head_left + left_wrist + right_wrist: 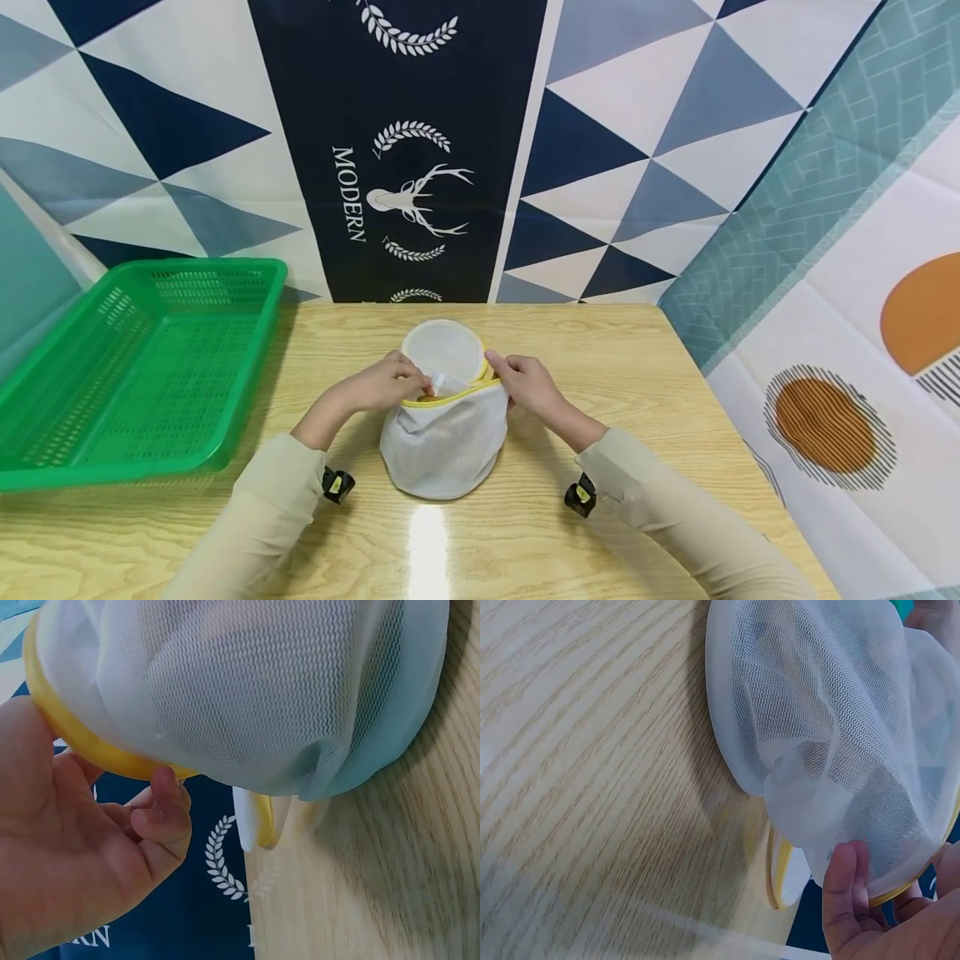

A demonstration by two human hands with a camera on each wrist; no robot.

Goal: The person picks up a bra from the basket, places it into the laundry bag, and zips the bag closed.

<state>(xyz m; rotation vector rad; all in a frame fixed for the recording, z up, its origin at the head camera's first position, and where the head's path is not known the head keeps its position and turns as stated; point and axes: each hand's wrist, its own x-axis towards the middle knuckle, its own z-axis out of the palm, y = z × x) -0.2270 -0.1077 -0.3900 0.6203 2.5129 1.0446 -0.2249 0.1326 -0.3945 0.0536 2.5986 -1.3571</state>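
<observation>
A white mesh laundry bag (446,450) with yellow zipper trim stands on the table, its mouth partly open. Its round white lid flap (442,348) is folded back on the far side. On the left, my left hand (386,382) holds the yellow edge of the mouth, fingers curled at the trim (105,754) in the left wrist view. My right hand (527,383) pinches the right end of the edge; in the right wrist view its fingers (840,889) press the mesh beside the trim. What lies inside the bag is mostly hidden.
A green plastic basket (255,367) with slotted sides stands at the left of the wooden table (615,367). Patterned cloth (600,150) hangs behind the far edge, and more printed cloth (810,350) covers the right side.
</observation>
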